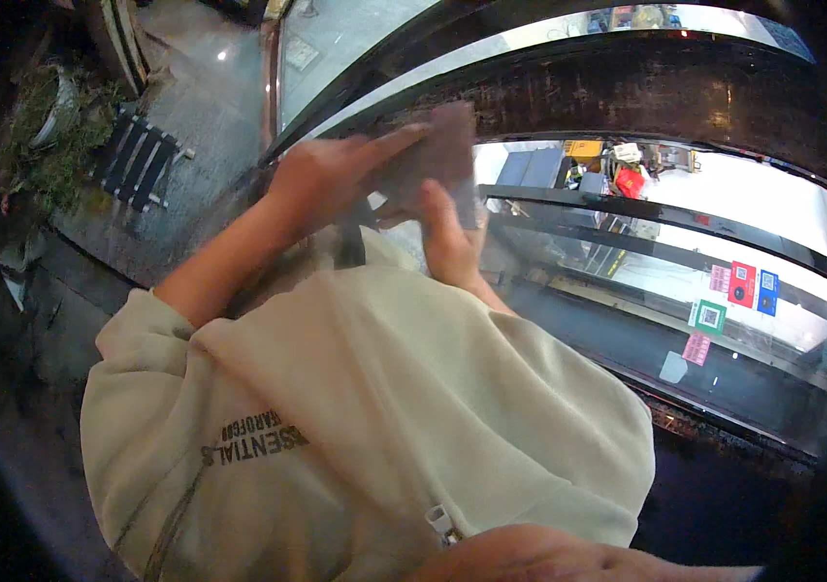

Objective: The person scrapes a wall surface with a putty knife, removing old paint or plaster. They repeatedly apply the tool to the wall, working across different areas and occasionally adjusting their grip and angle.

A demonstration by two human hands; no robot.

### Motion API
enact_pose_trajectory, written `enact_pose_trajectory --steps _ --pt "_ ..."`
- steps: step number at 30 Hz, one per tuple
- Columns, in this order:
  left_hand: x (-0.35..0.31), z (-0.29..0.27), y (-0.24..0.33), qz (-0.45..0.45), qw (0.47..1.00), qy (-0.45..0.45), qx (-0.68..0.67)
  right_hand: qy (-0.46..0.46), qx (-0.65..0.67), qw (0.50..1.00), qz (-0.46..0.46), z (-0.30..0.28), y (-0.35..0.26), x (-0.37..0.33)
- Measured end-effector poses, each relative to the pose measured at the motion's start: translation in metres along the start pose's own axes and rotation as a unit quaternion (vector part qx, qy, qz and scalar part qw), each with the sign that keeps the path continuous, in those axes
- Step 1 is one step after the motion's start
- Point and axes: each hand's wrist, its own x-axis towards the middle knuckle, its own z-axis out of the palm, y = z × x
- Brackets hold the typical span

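Observation:
A flat brown-grey piece (452, 136) with a straight right edge is held up between my two hands, in front of a dark beam. Motion blurs it, so I cannot tell whether it is cloth or something stiffer. My left hand (336, 173) grips it from the left, one finger stretched along its face and the others partly hidden. On the lower right side my right hand (452, 238) is closed on it, thumb pointing up. A small pale patch shows between the hands, too blurred to name.
The dark beam (607, 92) curves across the top right. Below it, a dark-framed glass case (578, 291) carries several coloured code stickers (743, 284). Behind the glass are boxes and a red bag (630, 182). At left a black-strapped folding stool (142, 160) stands beside greenery (59, 145).

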Motion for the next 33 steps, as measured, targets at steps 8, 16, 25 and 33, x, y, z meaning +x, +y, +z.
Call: enact_pose_trajectory --steps 8,16,25,33 --pt "0.040 -0.027 0.027 0.076 0.994 0.046 -0.065 0.004 -0.031 0.994 -0.101 -0.001 -0.056 0.001" --pt "0.008 -0.008 0.017 0.008 0.997 0.047 -0.054 -0.034 -0.031 0.998 0.036 0.001 -0.036 -0.002" --pt "0.040 -0.038 0.020 0.029 0.998 0.029 -0.044 -0.010 0.041 0.999 -0.032 0.019 -0.052 0.015" --pt "0.062 -0.048 0.031 0.085 0.994 0.063 -0.030 -0.031 0.004 0.995 -0.096 0.018 -0.079 0.017"
